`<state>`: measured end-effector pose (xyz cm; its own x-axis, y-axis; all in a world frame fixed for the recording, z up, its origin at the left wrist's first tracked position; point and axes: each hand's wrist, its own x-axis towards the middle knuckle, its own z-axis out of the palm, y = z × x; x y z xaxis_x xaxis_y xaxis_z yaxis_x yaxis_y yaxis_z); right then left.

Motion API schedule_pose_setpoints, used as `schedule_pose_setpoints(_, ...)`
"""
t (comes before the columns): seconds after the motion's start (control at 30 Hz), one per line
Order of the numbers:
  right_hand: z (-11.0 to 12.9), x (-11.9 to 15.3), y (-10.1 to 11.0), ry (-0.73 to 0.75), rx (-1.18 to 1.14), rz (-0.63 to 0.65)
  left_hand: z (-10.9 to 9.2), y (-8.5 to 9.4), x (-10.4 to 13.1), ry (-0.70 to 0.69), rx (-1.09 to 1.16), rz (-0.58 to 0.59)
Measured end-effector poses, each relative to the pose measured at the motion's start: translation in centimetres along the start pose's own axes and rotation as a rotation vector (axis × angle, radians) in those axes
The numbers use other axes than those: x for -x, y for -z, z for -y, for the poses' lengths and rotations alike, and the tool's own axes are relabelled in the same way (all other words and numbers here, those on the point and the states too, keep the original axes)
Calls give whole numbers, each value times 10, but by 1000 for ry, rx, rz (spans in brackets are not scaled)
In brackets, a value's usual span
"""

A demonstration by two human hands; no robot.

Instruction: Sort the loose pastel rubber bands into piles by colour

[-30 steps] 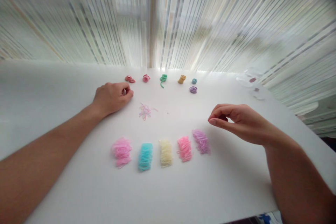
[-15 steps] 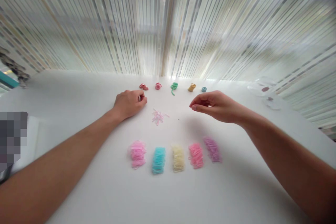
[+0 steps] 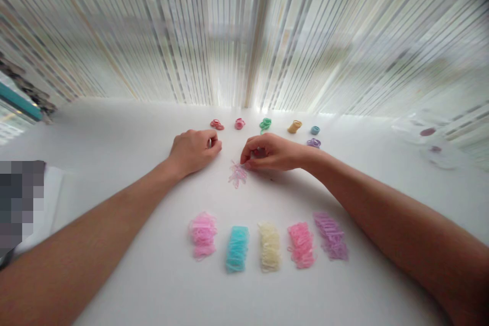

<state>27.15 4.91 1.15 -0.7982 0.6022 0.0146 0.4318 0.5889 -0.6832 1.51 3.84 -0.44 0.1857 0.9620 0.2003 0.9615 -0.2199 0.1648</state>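
A small loose pile of translucent pale pink rubber bands [image 3: 238, 176] lies on the white table between my hands. My right hand [image 3: 271, 152] reaches in from the right, thumb and fingertips pinched together on the pile's upper right edge. Left of the pile, my left hand [image 3: 194, 150] rests on the table with its fingers curled and the thumb against them; whatever is between those fingertips, if anything, cannot be made out. Nearer to me lie bundles of bands in pink [image 3: 204, 235], turquoise [image 3: 237, 248], cream [image 3: 269, 247], coral pink [image 3: 301, 245] and purple [image 3: 330, 236].
Along the back lie small coiled pieces: red [image 3: 217, 124], pink [image 3: 239, 124], green [image 3: 265, 124], tan [image 3: 294, 126], blue [image 3: 315, 130] and purple [image 3: 314, 143]. Clear round items [image 3: 428, 132] stand far right. A strip curtain [image 3: 229, 35] hangs behind the table.
My right hand has moved left and down onto the pale pink pile, uncovering the purple coil behind it. The left hand stays in place; the view has shifted slightly.
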Motion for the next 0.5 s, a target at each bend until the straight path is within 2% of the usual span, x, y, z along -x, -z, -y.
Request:
schedule_pose_setpoints(0.23,-5,-3,-2,139,67,9,0,0,0,0,-1,-6)
schedule_pose_setpoints(0.5,2,-2,-1,78,110,43,2,-2,-1,-5,-12,-13)
